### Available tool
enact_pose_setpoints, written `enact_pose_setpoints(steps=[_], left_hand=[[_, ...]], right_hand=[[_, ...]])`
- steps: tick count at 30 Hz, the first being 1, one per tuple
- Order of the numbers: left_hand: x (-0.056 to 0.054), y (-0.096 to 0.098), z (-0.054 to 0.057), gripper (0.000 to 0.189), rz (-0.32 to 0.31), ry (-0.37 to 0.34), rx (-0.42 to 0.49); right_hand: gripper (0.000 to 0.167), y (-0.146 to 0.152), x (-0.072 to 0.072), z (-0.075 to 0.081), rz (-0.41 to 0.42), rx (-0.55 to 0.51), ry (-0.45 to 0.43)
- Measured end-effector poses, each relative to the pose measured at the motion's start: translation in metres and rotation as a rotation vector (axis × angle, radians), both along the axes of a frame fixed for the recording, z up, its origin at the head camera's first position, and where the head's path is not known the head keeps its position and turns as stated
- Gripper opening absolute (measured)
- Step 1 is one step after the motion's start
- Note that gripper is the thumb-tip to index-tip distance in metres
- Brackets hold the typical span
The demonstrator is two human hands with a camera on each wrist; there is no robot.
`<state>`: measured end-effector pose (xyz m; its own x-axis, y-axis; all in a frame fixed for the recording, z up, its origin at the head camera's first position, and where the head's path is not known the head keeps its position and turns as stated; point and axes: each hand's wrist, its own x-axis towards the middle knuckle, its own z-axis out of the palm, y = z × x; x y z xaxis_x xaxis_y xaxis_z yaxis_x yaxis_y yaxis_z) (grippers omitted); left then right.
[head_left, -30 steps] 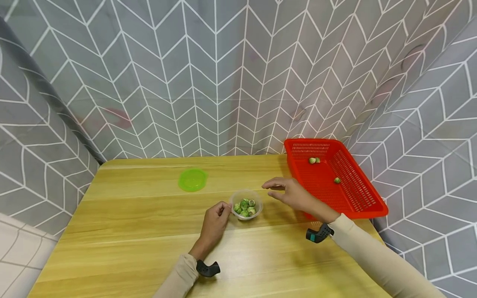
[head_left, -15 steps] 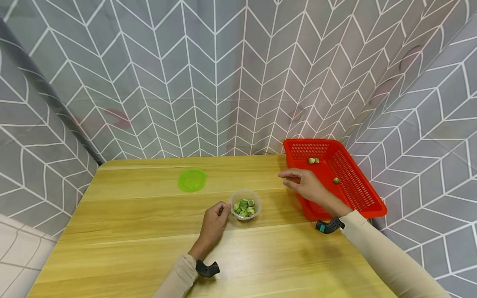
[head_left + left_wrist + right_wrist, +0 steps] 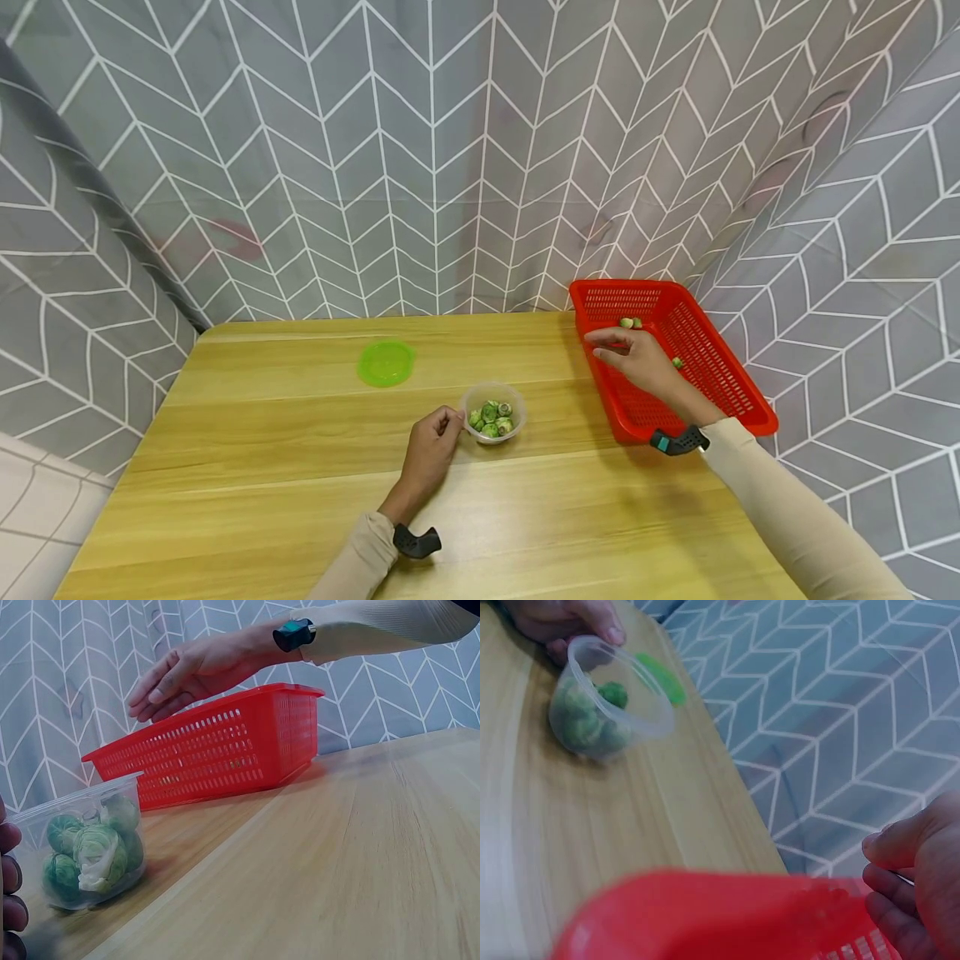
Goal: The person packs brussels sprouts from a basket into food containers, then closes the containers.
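My left hand (image 3: 433, 448) pinches the left rim of a clear plastic tub (image 3: 517, 398), its thumb over the edge in the right wrist view. Several Brussels sprouts (image 3: 97, 855) fill the lower part of the tub, which stands on the table. My right hand (image 3: 637, 360) hangs over the left side of a red plastic basket (image 3: 738, 379), fingers loosely bent with nothing between them. Inside that basket lie two sprouts (image 3: 630, 322) near the back wall and one sprout (image 3: 677, 362) by the right side, partly covered by the hand.
A green round lid (image 3: 387, 363) lies flat on the wooden table (image 3: 285, 417), behind and left of the tub. Grey patterned curtains (image 3: 420, 167) close off the back and sides. The basket stands at the table's right edge.
My right hand has moved right, away from the tub and over the basket's left wall. The left hand and the tub have stayed in place.
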<state>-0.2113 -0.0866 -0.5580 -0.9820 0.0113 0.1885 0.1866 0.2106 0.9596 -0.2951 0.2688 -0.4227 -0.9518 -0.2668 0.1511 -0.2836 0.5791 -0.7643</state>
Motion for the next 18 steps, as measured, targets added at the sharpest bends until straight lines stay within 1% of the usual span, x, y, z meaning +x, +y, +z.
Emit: enact_pose_setpoints(steps=[1, 2, 6, 10, 14, 18], left_hand=[[0.000, 0.000, 0.000, 0.033, -0.001, 0.001, 0.002], [0.000, 0.000, -0.001, 0.033, -0.001, 0.004, 0.005], [-0.001, 0.000, -0.001, 0.033, -0.001, 0.012, 0.009], [-0.001, 0.000, -0.001, 0.034, 0.003, 0.013, 0.010], [-0.001, 0.001, 0.000, 0.033, 0.012, 0.017, 0.017], [0.000, 0.002, 0.001, 0.030, 0.030, 0.009, 0.021]], right_hand=[[0.029, 0.003, -0.001, 0.000, -0.011, 0.001, -0.006], [0.029, 0.009, -0.004, -0.004, -0.025, 0.008, -0.006], [0.030, 0.023, -0.007, -0.004, -0.088, 0.069, -0.010], [0.031, 0.039, -0.012, -0.007, -0.131, 0.097, 0.006], [0.033, 0.055, -0.017, -0.010, -0.167, 0.103, 0.023], [0.031, 0.071, -0.021, -0.013, -0.207, 0.116, 0.031]])
